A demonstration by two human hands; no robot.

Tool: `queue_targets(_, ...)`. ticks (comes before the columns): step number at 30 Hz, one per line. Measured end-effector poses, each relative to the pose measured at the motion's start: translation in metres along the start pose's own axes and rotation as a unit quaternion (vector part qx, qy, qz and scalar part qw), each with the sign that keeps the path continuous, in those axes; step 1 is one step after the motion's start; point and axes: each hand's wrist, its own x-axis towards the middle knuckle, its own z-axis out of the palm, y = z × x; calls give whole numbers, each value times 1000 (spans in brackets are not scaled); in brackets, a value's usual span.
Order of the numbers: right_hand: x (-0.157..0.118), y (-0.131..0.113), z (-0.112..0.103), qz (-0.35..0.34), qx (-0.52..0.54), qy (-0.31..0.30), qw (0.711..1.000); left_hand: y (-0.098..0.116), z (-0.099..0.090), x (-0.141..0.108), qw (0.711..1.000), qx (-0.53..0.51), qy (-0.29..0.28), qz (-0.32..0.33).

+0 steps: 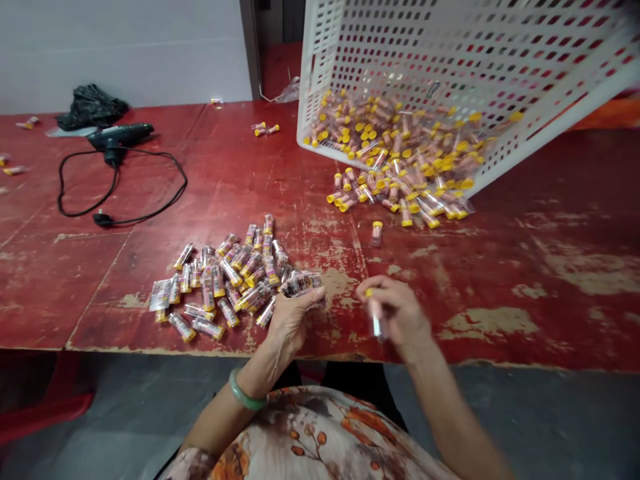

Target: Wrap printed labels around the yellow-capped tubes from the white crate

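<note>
Left hand (293, 323): palm down at the right edge of the labelled pile, fingers stretched over a few labelled tubes (300, 284); whether it grips them or only rests on them is hard to tell from this view.

Right hand (397, 315): closed in a pinch around a clear yellow-capped tube (375, 319), just beside the left hand but not touching it.

Tube in the pinch: long axis runs roughly away from the person, yellow cap at the far end and tilted slightly toward the left hand.

Labelled pile (225, 277): loose, criss-crossed tubes on the desk (525, 267), directly ahead of the left hand and nearer to it than to the right.

Heap (400, 193): many yellow-capped tubes spilling from a tilted white perforated plastic crate (450, 60), up the desk from both hands, nearer the right. A lone tube (377, 233) stands apart between it and the right hand.

Further along the desk: a hot glue gun (120, 136) with its black cord (123, 193), and a black plastic bag (90, 107).

Left wrist: a green bangle (246, 390).
</note>
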Motion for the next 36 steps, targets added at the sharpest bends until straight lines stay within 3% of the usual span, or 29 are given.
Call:
queue_targets(3,-37,-22,46,122,155,-50,979,-6,2,-6,999,-1,-6,-41)
queue_targets(6,-42,-35,63,107,134,-11,985,-12,0,-9,997,-5,-45,-64)
queue_targets(9,-33,-37,57,14,52,27,998,-15,-2,-10,997,-9,-60,-52)
queue_targets(11,-26,-37,50,-10,37,6,999,-13,-3,-12,997,-5,-58,-48)
queue_targets(16,-14,-39,38,8,52,-65,997,-1,-7,-14,997,54,-45,-28)
queue_targets(19,-17,-40,28,22,61,-51,997,5,-12,-10,995,86,-25,-34)
queue_targets(24,-43,-36,13,33,191,-26,981,8,-15,-7,1000,9,11,-21)
queue_targets(31,-59,-39,27,-42,231,29,972,12,-8,-20,997,-24,43,-60)
queue_targets(36,-59,-45,32,-92,219,68,969,13,-12,-23,996,-36,10,-79)
